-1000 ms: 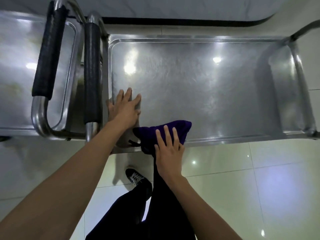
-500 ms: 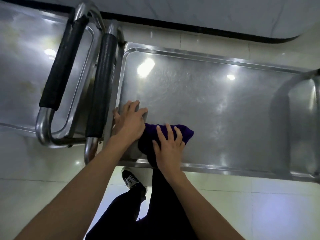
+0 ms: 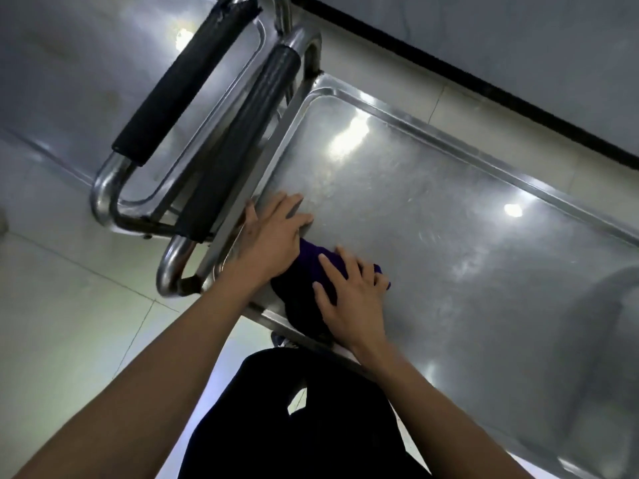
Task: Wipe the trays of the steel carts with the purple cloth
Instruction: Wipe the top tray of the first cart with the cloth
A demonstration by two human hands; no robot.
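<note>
No text, label, brand, number or sign can be read anywhere in this view.

The cloth (image 3: pixel 311 267) lies on the tray (image 3: pixel 466 209) at its 7 o'clock corner. The right hand (image 3: pixel 349 292) rests on it. The left hand (image 3: pixel 273 233) lies at its 10 o'clock, touching it.
</note>
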